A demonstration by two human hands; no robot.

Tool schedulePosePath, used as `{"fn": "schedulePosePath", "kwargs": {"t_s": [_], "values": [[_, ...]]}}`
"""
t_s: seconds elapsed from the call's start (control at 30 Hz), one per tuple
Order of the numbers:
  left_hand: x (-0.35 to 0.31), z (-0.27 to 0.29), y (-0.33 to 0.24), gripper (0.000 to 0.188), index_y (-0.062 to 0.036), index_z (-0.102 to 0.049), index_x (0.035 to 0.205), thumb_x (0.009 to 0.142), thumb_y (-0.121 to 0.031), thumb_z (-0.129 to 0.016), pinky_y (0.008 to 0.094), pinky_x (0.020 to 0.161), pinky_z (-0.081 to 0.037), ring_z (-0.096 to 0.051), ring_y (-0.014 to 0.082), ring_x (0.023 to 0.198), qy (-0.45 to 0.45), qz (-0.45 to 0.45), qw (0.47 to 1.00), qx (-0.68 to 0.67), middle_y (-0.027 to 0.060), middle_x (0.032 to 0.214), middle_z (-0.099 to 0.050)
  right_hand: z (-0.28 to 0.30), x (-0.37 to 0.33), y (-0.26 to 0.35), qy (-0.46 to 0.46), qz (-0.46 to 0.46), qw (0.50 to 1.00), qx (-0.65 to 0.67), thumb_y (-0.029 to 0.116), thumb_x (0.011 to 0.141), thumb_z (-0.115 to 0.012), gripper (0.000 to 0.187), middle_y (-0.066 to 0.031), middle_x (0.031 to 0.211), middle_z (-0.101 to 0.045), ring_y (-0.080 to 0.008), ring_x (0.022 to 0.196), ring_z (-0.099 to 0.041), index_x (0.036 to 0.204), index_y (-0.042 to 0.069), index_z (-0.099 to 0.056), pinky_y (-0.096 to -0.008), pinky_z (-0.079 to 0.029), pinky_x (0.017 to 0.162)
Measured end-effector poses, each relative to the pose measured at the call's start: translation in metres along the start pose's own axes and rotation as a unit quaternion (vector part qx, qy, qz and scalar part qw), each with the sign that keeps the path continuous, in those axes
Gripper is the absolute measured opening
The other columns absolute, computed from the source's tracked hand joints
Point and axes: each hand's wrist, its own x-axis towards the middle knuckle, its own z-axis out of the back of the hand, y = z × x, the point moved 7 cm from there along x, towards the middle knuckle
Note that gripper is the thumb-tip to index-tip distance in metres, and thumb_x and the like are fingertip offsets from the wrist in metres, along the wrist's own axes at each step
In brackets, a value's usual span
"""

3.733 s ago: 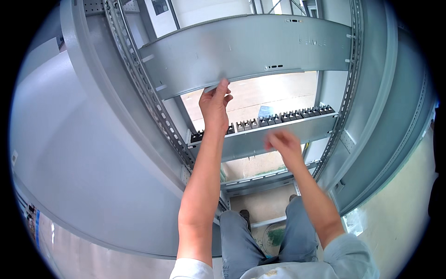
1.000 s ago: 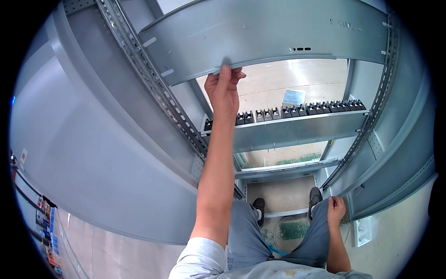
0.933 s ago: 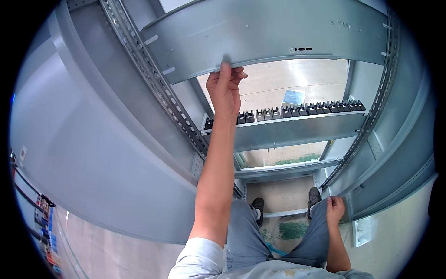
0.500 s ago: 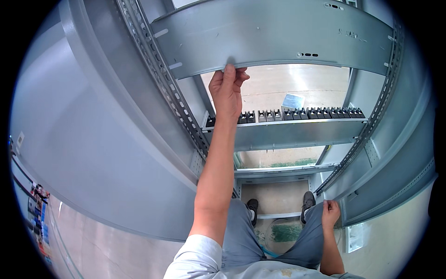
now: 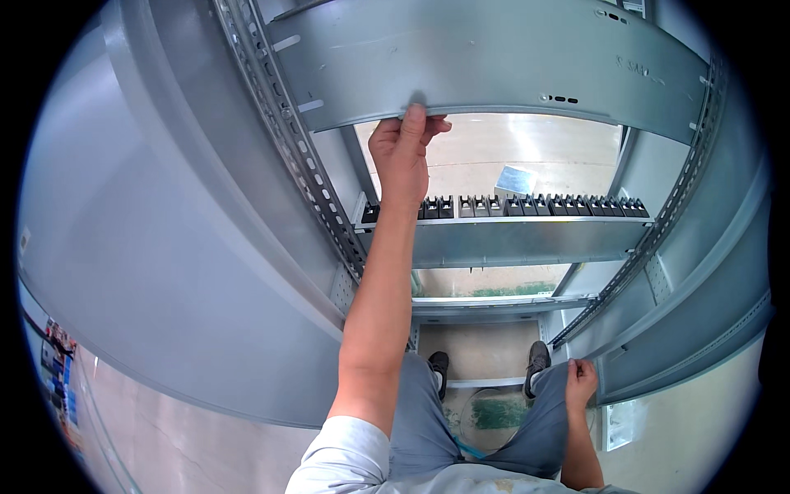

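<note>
My left hand (image 5: 401,156) reaches up and grips the lower edge of a wide grey metal panel (image 5: 485,62). Its thumb presses on the front face and the fingers curl beneath. The panel spans the cabinet frame between two slotted uprights, with slots near its ends. My right hand (image 5: 582,384) hangs low beside my right leg, its fingers curled together; whatever they may hold is too small to make out. Below the panel, a row of black terminal-like blocks (image 5: 527,206) lines the top of a metal crossbar (image 5: 510,243).
The perforated left upright (image 5: 300,156) and right upright (image 5: 658,222) flank the opening. A large grey door (image 5: 140,247) stands at the left, another (image 5: 699,329) at the right. Beyond the frame a shiny box (image 5: 516,180) rests on the floor. My shoes (image 5: 537,357) are at the cabinet's base.
The view has tilted and shifted slightly. My left hand keeps its grip on the panel's lower edge, and my right hand remains low by my leg.
</note>
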Motion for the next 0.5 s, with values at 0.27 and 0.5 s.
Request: {"fn": "schedulePosePath", "kwargs": {"t_s": [0.27, 0.5], "values": [[-0.0036, -0.0002, 0.0034, 0.024, -0.0005, -0.07, 0.103, 0.104, -0.024, -0.065, 0.0421, 0.086, -0.062, -0.074, 0.023, 0.084, -0.029, 0.026, 0.999, -0.024, 0.0146, 0.092, -0.075, -0.001, -0.0005, 0.0009, 0.007, -0.017, 1.0, 0.009, 0.02, 0.093, -0.075, 0.019, -0.0096, 0.079, -0.063, -0.0241, 0.066, -0.06, 0.086, 0.002, -0.072, -0.0368, -0.048, 0.063], [-0.007, -0.0032, 0.0062, 0.024, -0.002, -0.071, 0.103, 0.103, -0.026, -0.067, 0.0401, 0.08, -0.063, -0.075, 0.0223, 0.079, -0.067, 0.034, 0.996, -0.042, 0.0151, 0.092, -0.076, -0.0011, -0.0015, 0.0046, 0.013, -0.018, 1.0, 0.011, 0.019, 0.093, -0.075, 0.019, -0.0102, 0.081, -0.065, -0.024, 0.068, -0.063, 0.087, 0.002, -0.073, -0.036, -0.05, 0.065]]}}
